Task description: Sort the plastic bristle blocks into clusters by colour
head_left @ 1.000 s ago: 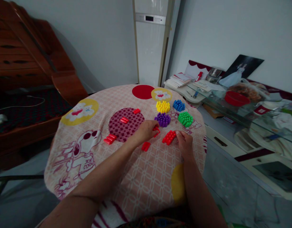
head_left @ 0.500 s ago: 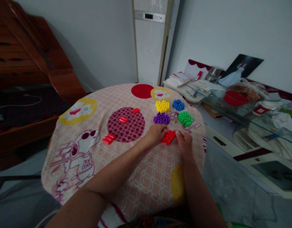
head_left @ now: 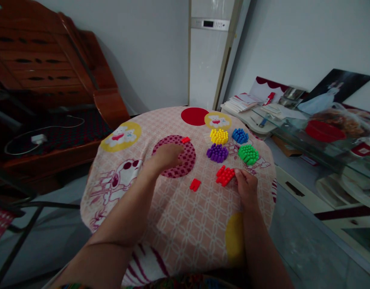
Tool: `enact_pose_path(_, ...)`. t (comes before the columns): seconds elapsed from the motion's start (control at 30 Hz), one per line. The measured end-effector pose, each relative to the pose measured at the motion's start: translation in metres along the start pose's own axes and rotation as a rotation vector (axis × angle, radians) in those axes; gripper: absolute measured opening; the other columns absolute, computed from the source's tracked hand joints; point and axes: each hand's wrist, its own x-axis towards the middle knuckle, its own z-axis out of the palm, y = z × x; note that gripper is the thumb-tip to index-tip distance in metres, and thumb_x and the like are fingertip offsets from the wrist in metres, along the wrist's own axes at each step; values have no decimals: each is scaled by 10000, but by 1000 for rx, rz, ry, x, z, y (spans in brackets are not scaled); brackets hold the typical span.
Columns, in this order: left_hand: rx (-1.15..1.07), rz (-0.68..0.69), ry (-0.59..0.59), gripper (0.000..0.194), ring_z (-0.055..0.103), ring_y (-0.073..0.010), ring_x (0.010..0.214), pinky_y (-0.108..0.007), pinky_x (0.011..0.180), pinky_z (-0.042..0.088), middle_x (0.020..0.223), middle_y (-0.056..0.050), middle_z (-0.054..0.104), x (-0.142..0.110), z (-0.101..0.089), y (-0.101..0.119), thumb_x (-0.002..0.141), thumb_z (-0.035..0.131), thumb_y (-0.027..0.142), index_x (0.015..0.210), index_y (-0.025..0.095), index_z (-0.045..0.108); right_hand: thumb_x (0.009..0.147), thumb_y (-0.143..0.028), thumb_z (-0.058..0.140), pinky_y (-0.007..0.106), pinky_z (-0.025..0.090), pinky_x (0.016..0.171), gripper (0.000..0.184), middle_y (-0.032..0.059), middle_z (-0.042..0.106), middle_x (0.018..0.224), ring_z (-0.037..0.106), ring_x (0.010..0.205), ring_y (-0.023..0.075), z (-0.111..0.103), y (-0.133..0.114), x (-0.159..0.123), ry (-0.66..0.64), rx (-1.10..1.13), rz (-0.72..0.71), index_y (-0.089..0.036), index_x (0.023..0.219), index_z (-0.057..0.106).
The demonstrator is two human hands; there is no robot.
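left hand over the checked circle, right hand at the red cluster

the left hand (head_left: 167, 155) is laid palm-down on the maroon checked circle (head_left: 188, 160) of the tablecloth (head_left: 185, 224), fingers curled together over something that is hidden beneath them — whether a piece is gripped cannot be told. a single loose red piece (head_left: 185, 140) lies just beyond its fingertips, up and to the right, with its long axis roughly across the view. a second red piece (head_left: 195, 184) sits between the two hands, nearer the left wrist than the right hand.

the right hand (head_left: 247, 188) rests at the right edge of the red cluster (head_left: 225, 176), fingertips closed against it — touching, not lifting. beyond the cluster, four finished clusters are grouped close together: purple (head_left: 217, 153), yellow (head_left: 219, 136), blue (head_left: 240, 135) and green (head_left: 248, 154)
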Motion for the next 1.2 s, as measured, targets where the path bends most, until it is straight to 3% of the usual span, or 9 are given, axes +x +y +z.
enact_pose_path(0.13,32,-214,-202,440,644,-286,1076,-345,862,483,1181,-99,701,-26,6,-44,771,636,307,1202,225,657,866,-481,519,261,320,521,388,-42,449,544,424,539,126,0,-2,0,5,5,-12,-185,616,549)
enact_pose_path(0.27,-40,-257,-323,401,661,-283,996,-317,766,473,1113,-92,713,-38,22,-66,707,666,373,1075,214,678,868,-478,504,255,328,530,382,-38,462,557,441,553,129,1,0,2,2,5,-13,-180,640,573)
enact_pose_path(0.6,-98,-219,-348,382,649,-243,902,-275,691,428,968,-59,708,-33,38,-72,652,680,445,948,206,638,863,-477,495,267,305,534,389,-45,420,532,419,539,128,1,-2,2,12,-4,-30,-198,592,496)
enact_pose_path(0.77,-205,-119,-318,272,652,-222,940,-265,762,458,983,-31,719,-34,34,-71,670,626,315,920,214,660,866,-469,486,265,295,536,383,-48,410,542,410,552,125,2,-3,1,15,9,-8,-196,597,495)
enact_pose_path(0.87,-353,-31,-175,265,656,-197,920,-267,800,474,991,-17,729,-31,24,-56,726,577,296,964,220,666,868,-466,483,258,307,542,373,-45,425,564,416,563,122,3,-1,2,11,28,6,-187,625,536)
enact_pose_path(0.93,-465,33,-54,236,657,-180,851,-268,778,485,940,-15,730,-26,16,-35,758,585,322,949,207,665,864,-466,490,256,320,546,372,-44,430,565,425,568,123,4,-1,2,10,37,10,-185,626,544)
enact_pose_path(1.1,-766,255,93,183,635,-149,717,-245,671,486,783,-25,712,-3,6,53,817,612,306,898,164,692,857,-465,483,257,364,545,368,-25,517,576,474,571,135,3,-7,1,41,57,48,-181,651,593)
enact_pose_path(1.2,-737,391,174,184,649,-145,785,-247,733,493,894,-32,733,8,4,107,819,634,220,968,188,735,844,-482,472,264,399,526,383,9,608,621,526,566,150,3,-10,1,63,153,111,-174,691,639)
